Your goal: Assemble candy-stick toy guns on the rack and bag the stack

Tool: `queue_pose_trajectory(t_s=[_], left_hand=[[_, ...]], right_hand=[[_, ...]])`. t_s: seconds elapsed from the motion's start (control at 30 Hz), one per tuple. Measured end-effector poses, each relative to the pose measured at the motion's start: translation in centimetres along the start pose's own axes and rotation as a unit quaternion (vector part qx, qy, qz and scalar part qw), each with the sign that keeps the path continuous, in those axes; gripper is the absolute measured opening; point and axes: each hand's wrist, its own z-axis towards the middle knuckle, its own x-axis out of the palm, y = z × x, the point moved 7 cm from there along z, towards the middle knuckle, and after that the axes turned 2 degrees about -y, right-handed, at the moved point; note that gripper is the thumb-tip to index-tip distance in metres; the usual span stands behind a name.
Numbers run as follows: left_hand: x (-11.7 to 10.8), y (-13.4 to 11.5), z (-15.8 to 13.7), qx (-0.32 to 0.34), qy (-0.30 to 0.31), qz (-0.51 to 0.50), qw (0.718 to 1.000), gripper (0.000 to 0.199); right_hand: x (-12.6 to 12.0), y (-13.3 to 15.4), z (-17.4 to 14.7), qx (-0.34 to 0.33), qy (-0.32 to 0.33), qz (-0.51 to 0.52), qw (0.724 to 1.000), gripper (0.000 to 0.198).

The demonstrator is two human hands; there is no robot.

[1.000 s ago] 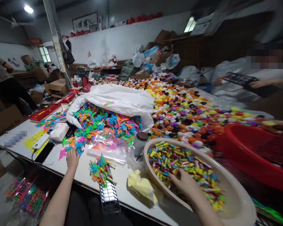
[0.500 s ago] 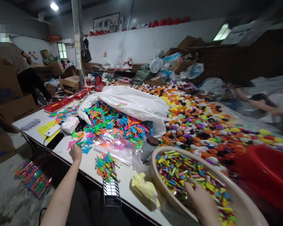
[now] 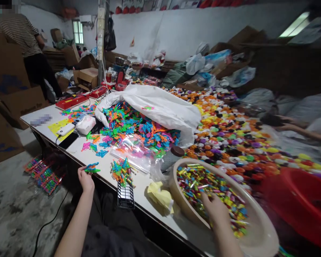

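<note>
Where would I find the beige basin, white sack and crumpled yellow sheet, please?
Beige basin (image 3: 257, 225), head view: bare inner wall.
White sack (image 3: 164, 105), head view: upper side.
Crumpled yellow sheet (image 3: 160, 197), head view: middle.

Left hand: pieces now gripped.
Your left hand has drawn back from the loose plastic pieces to the front edge of the worktop; it now grips blue and green pieces. Your head view has tilted down; the ceiling lamp has left it. At the right, the dark item held by the co-worker has moved lower, nearer the coloured heap.
</note>
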Motion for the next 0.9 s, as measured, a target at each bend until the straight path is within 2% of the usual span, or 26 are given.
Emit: queue_pose_trajectory(t_s=[0.1, 0.2, 0.33, 0.4, 0.47, 0.53, 0.6, 0.73, 0.9], left_hand=[[-2.2, 0.1, -1.1, -0.095, -0.014, -0.057, 0.994, 0.010], [-3.3, -0.5, -1.6, -0.138, -0.009, -0.074, 0.988, 0.011], [-2.6, -0.6, -2.7, -0.258, 0.036, -0.162, 0.952, 0.020], [-2.3, -0.7, -3.4, -0.309, 0.049, -0.199, 0.929, 0.016], [-2.0, -0.8, -3.9, -0.340, 0.062, -0.229, 0.910, 0.009], [-2.0, -0.7, -4.5, -0.358, 0.069, -0.246, 0.898, 0.012], [-2.4, -0.3, -5.1, -0.361, 0.056, -0.237, 0.900, 0.015], [-4.5, 1.6, -7.2, -0.375, -0.013, -0.158, 0.913, 0.020], [-7.2, 4.4, -11.2, -0.461, -0.063, -0.122, 0.877, 0.019]], right_hand=[[0.1, 0.2, -0.3, 0.009, 0.012, 0.019, 1.000, 0.051], [-0.3, 0.7, -0.7, 0.011, 0.011, 0.045, 0.999, 0.052], [-0.7, 1.0, -1.1, 0.011, 0.001, 0.075, 0.997, 0.052], [-0.7, 0.9, -1.2, 0.013, 0.002, 0.073, 0.997, 0.051], [-0.6, 0.9, -1.1, 0.015, 0.007, 0.062, 0.998, 0.051], [-0.7, 0.7, -1.0, 0.024, 0.002, 0.040, 0.999, 0.051], [-0.9, 0.4, -1.0, 0.043, -0.006, 0.015, 0.999, 0.051], [-1.0, 0.1, -0.9, 0.061, -0.011, 0.006, 0.998, 0.048], [-1.0, -0.1, -0.7, 0.043, -0.046, 0.059, 0.996, 0.046]])
